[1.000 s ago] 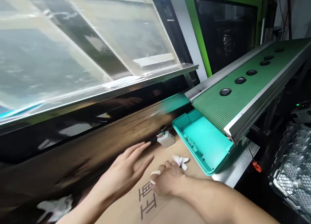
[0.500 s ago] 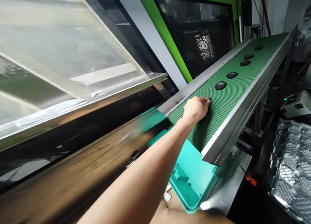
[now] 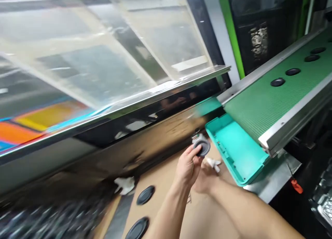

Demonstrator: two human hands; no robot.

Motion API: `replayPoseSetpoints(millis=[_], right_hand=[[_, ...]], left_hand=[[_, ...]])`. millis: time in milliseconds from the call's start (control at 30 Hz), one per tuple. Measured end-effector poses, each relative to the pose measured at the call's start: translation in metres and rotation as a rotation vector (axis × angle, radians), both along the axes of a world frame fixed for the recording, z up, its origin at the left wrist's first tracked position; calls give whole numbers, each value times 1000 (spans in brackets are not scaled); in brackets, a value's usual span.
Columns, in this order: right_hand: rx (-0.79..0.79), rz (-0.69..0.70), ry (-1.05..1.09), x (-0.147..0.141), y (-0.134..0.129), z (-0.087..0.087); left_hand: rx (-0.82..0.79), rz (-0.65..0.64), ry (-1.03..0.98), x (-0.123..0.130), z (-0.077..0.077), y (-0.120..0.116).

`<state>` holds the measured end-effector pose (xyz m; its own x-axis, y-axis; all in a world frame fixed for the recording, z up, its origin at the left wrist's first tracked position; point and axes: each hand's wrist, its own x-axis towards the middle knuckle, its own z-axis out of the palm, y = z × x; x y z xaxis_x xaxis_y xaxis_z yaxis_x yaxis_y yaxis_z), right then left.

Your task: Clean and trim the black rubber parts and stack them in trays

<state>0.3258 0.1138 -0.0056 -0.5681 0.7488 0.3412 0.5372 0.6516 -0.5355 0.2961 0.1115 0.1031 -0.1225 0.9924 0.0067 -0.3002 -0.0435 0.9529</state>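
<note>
My left hand (image 3: pixel 188 164) grips a dark round disc (image 3: pixel 203 147) with a raised rim, the thumb on its near face. Just right of it and partly behind is my right hand (image 3: pixel 206 178); its fingers are mostly hidden and blurred, so I cannot tell what they do. Both hands are above a brown cardboard surface (image 3: pixel 166 177). Two similar black discs, a nearer one (image 3: pixel 138 228) and a farther one (image 3: pixel 145 194), lie on this surface to the left. A crumpled white piece (image 3: pixel 214 164) lies beside my right hand.
A green conveyor belt (image 3: pixel 261 111) carries several black discs between metal rails. Below its end is a teal tray (image 3: pixel 241 149) with small bits inside. A tool with an orange handle (image 3: pixel 296 186) lies right. Another white crumpled piece (image 3: pixel 125 185) lies left. A machine panel runs behind.
My left hand has come back from the belt to above the cardboard, bringing the disc. My right hand has come into view beside it. The view has swung left.
</note>
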Motion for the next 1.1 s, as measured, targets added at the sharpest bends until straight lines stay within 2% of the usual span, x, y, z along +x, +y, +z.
replayPoseSetpoints(millis=[67,133,200,267,367,533,733,867,967,1100], right_hand=[[-12,-29,-70,2,-1,-2],[33,-64,-139,4,-3,-2],[91,-80,-170,6,-6,1],[129,-89,-171,7,-8,3],[162,-95,-167,7,-8,4],[198,-95,-158,5,-4,-1],[187,-67,-148,5,0,0],[229,-122,-95,3,-5,11],[299,-185,-52,-3,-18,24],[365,-4,-222,-14,-40,39]], left_hand=[[-108,97,-147,-52,-30,-19],[-173,210,-270,-90,-55,-32],[-194,274,-333,-114,-72,-40],[-196,246,-348,-126,-82,-42],[-192,160,-404,-136,-85,-43],[-193,22,-622,-147,-78,-45],[-200,-16,-674,-153,-70,-53],[-164,-37,-693,-155,-71,-55],[-159,-23,-672,-152,-74,-54],[-194,-9,-627,-143,-79,-52]])
